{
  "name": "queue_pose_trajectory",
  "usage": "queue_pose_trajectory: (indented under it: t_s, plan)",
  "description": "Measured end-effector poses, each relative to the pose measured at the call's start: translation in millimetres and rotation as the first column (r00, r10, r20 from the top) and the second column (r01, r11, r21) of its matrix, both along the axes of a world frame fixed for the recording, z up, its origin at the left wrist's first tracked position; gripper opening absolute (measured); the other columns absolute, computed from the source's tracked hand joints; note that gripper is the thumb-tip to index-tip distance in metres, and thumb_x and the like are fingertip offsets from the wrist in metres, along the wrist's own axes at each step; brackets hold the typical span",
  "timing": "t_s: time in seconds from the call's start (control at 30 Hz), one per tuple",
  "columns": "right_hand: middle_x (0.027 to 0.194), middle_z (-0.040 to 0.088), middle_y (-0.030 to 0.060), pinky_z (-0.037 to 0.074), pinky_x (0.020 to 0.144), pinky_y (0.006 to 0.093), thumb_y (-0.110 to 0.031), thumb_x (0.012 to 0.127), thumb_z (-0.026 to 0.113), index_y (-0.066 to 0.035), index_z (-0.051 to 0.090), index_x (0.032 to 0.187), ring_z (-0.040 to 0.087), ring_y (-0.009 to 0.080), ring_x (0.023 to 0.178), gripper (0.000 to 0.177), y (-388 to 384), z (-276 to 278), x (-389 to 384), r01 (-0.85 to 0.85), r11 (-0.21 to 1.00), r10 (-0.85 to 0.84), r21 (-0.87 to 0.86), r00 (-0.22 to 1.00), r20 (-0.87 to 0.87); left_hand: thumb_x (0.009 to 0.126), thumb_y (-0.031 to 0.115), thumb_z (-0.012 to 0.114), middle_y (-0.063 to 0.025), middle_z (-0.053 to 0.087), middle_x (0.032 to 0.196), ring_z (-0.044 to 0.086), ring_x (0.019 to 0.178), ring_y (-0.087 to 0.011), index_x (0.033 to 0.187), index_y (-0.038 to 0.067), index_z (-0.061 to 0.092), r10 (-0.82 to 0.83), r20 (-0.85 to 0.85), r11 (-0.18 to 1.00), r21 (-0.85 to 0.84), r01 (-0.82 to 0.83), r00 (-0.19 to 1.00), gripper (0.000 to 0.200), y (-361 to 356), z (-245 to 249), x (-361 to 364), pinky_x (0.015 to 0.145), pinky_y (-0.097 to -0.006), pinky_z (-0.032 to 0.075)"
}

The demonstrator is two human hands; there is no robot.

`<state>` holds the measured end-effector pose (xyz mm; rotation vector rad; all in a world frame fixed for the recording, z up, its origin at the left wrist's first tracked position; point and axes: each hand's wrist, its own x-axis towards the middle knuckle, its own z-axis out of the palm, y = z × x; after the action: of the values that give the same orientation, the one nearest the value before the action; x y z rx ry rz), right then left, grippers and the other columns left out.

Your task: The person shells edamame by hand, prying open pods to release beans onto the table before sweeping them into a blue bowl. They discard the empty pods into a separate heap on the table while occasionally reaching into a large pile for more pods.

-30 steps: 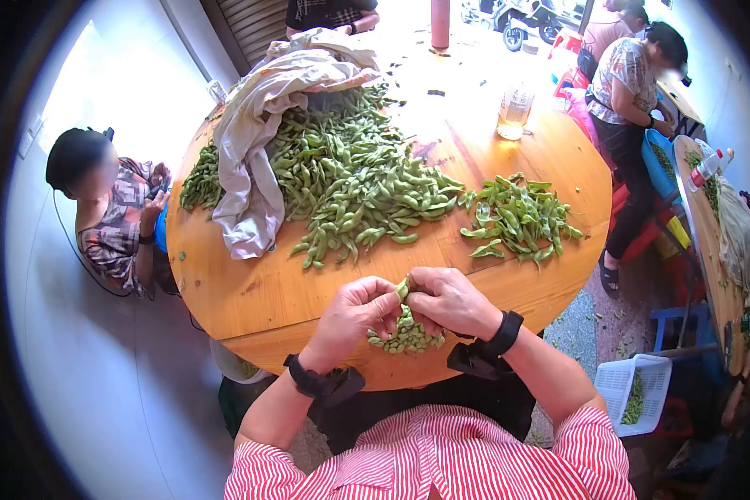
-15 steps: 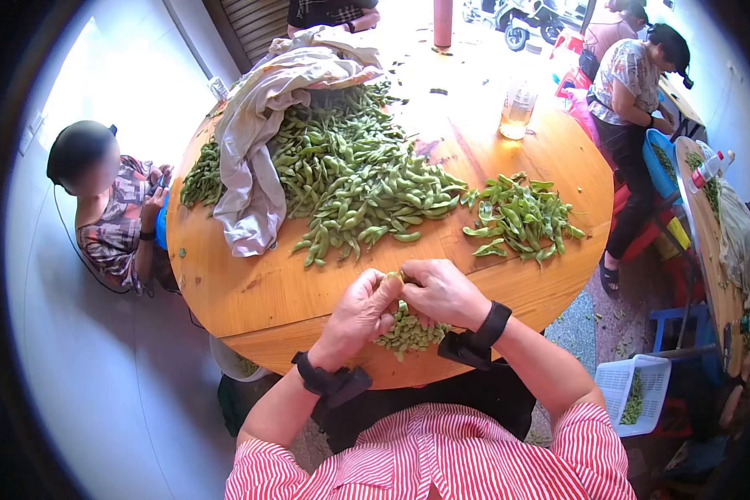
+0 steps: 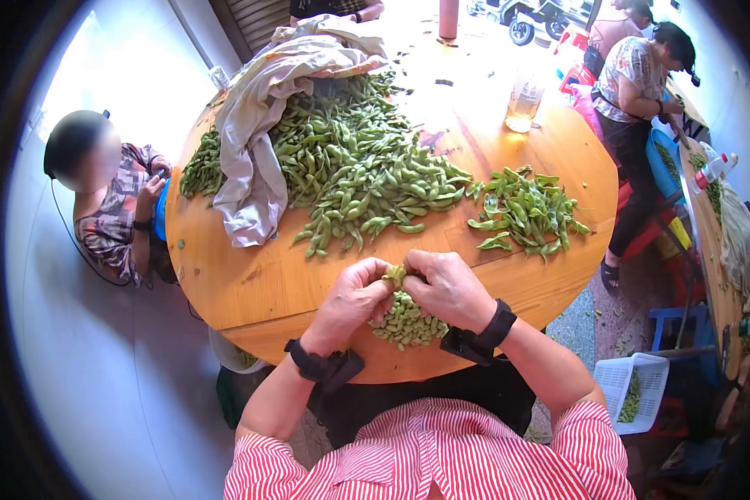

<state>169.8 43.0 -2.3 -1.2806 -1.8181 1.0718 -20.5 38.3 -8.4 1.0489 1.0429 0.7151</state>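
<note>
Between my two hands is a yellowish-green soybean pod (image 3: 395,275), pinched from both sides. My left hand (image 3: 352,302) grips its left end with thumb and fingers; my right hand (image 3: 447,288) grips the right end. Just below them a small heap of shelled green beans (image 3: 408,323) lies on the wooden table (image 3: 258,292) near its front edge. Beyond my hands spreads a large pile of whole green pods (image 3: 367,183). A smaller pile of pods, which look flattened or opened (image 3: 529,212), sits to the right.
A crumpled pale cloth bag (image 3: 250,167) lies over the big pile. A glass with amber liquid (image 3: 522,108) stands at the back right. One person (image 3: 108,192) sits at the left; another (image 3: 637,83) stands at the right. A white basket (image 3: 632,392) is on the floor.
My hands have moved slightly apart and up, and more of the pod shows between them. The view has shifted slightly. The standing person's hand at the right has moved.
</note>
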Motion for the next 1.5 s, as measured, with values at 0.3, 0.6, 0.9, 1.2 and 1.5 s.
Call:
queue_pose_trajectory:
  t_s: [0.3, 0.6, 0.9, 1.2, 1.5]
  plan:
    - [0.071, 0.062, 0.0259, 0.049, 0.066, 0.0529, -0.011, 0.086, 0.058, 0.0, 0.057, 0.082, 0.063, 0.0448, 0.071, 0.012, -1, 0, 13, 0.053, 0.966, -0.095, 0.254, 0.983, 0.155, 0.094, 0.002, 0.055, 0.0002, 0.065, 0.082, 0.06, 0.072, -0.0087, 0.103, 0.0, 0.063, 0.194, -0.249, 0.844, 0.536, -0.031, 0.949, 0.013, -4, -21, 6, 0.067, -0.025, 0.051]
    - [0.074, 0.065, 0.0248, 0.052, 0.067, 0.0521, -0.01, 0.086, 0.057, 0.001, 0.061, 0.093, 0.065, 0.0438, 0.074, 0.014, 5, 6, 92, 0.213, 0.919, -0.359, 0.333, 0.803, 0.476, 0.092, 0.006, 0.063, -0.0122, 0.071, 0.096, 0.068, 0.087, -0.0207, 0.105, -0.002, 0.067, 0.17, -0.429, 0.737, 0.654, 0.174, 0.887, 0.016, 0, 1, 1, 0.077, -0.0322, 0.053]
    - [0.087, 0.067, 0.0232, 0.052, 0.071, 0.0488, 0.001, 0.087, 0.055, -0.001, 0.059, 0.097, 0.066, 0.0416, 0.082, 0.011, -21, 19, 82, 0.244, 0.9, -0.367, 0.361, 0.872, 0.324, 0.086, 0.015, 0.07, -0.0151, 0.061, 0.093, 0.064, 0.09, -0.0351, 0.095, 0.004, 0.069, 0.385, -0.747, 0.674, 0.629, 0.387, 0.542, 0.014, 69, -1, -13, 0.075, -0.0449, 0.051]
    - [0.082, 0.068, 0.0206, 0.053, 0.067, 0.0393, -0.005, 0.089, 0.059, 0.0, 0.064, 0.107, 0.068, 0.0316, 0.074, 0.02, -27, 13, 37, 0.105, 0.978, -0.11, 0.182, 0.994, 0.022, 0.099, 0.014, 0.059, 0.0025, 0.062, 0.08, 0.059, 0.069, -0.0038, 0.111, 0.0, 0.064, 0.017, -0.2, 0.983, 0.181, 0.02, 0.98, 0.018, 14, 18, -1, 0.06, -0.0209, 0.05]
    - [0.079, 0.067, 0.0245, 0.055, 0.068, 0.0409, -0.008, 0.088, 0.06, 0.003, 0.065, 0.101, 0.069, 0.0365, 0.072, 0.018, -27, 9, 28, 0.027, 0.999, -0.025, 0.022, 0.996, -0.085, 0.099, 0.013, 0.061, 0.0029, 0.063, 0.085, 0.057, 0.071, -0.0027, 0.114, -0.001, 0.066, -0.039, -0.248, 0.962, 0.253, 0.103, 0.968, 0.021, -19, 8, 10, 0.062, -0.0198, 0.046]
